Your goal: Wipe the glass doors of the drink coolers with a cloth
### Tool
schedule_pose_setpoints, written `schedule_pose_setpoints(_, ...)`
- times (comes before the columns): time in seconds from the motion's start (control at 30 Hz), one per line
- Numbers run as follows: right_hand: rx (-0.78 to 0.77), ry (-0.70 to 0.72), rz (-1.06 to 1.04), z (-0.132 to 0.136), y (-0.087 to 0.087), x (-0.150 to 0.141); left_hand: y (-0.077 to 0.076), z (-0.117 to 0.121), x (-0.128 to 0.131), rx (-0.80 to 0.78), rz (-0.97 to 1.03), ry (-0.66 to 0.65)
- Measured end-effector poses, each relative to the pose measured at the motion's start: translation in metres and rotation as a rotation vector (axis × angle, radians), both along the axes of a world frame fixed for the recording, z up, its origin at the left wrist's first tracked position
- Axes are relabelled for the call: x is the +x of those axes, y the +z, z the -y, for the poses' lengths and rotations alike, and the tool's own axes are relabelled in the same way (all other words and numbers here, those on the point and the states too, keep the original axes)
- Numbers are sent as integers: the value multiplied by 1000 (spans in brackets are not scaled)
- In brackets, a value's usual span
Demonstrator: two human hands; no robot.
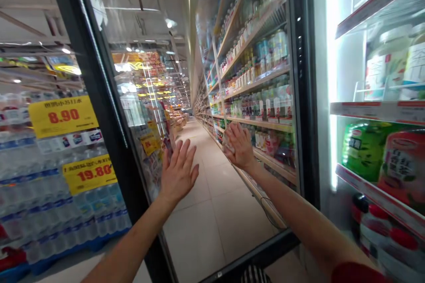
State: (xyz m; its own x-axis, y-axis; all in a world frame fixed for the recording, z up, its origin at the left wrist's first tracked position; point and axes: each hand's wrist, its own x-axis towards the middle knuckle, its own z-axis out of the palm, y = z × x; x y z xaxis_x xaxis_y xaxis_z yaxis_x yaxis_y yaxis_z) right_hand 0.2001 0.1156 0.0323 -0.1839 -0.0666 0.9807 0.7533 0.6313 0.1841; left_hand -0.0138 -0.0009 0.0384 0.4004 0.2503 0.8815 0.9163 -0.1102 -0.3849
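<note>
A glass cooler door (206, 212) with a black frame stands swung out in front of me. My left hand (179, 170) is raised before the pane, fingers stretched and apart, nothing in it. Higher and to the right, my right hand (238, 146) lies flat at the glass with its fingers extended. A pale patch shows by its fingertips; whether this is a reflection or something under the hand, I cannot tell. Contact between the left palm and the glass is also hard to make out.
Cooler shelves (375, 110) to the right hold bottles, green packs (365, 148) and red packs (403, 163). Stacked water bottles (43, 212) with yellow price signs (63, 116) are at the left. Shelves of drinks and a tiled aisle appear in the pane.
</note>
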Motion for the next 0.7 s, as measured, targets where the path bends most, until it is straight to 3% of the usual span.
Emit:
schedule_pose_setpoints(0.07,-22,-28,-46,-8,-1,18,23,-3,-2,40,28,32)
schedule_pose_setpoints(0.13,-85,-60,-290,-27,6,47,41,-5,-6,69,44,60)
schedule_pose_setpoints(0.23,-164,-54,-739,-54,29,76,51,-7,-13,81,37,83)
schedule_pose_setpoints(0.3,-157,-25,-845,-56,44,70,51,-7,-15,80,31,81)
schedule_pose_setpoints(0.37,-113,-5,-722,-45,53,49,49,-7,-15,73,42,69)
schedule_pose_setpoints(0.43,-66,-2,-449,-28,54,27,48,-7,-15,61,54,51)
schedule_pose_setpoints(0.53,-38,-45,-128,-16,49,23,49,-7,-14,59,57,43)
schedule_pose_setpoints(0.6,-74,-96,-171,-22,48,42,50,-7,-14,72,43,58)
schedule_pose_setpoints(0.7,-168,-134,-464,-41,57,73,49,-7,-15,91,20,85)
